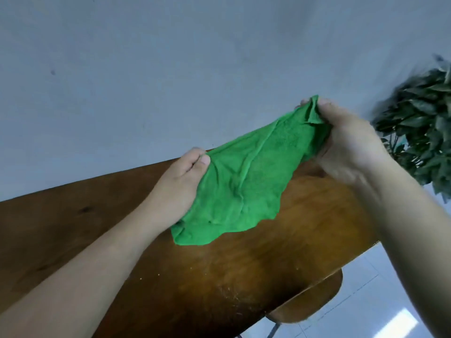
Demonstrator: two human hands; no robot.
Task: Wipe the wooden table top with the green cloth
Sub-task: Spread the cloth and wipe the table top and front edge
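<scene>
A green cloth [246, 176] is stretched in the air above the wooden table top [219, 276], held between both hands. My left hand [175, 186] grips its lower left edge, thumb on top. My right hand [346, 145] pinches the upper right corner, higher and farther back. The cloth's loose lower edge hangs close to the table; whether it touches is unclear. Pale crumbs or dust speckle the wood near the front.
A grey wall [170, 69] runs behind the table. A leafy green plant [419, 132] stands at the right, past the table's edge. A wooden chair seat [314, 303] sits under the table's right side, over a light tiled floor [380, 313].
</scene>
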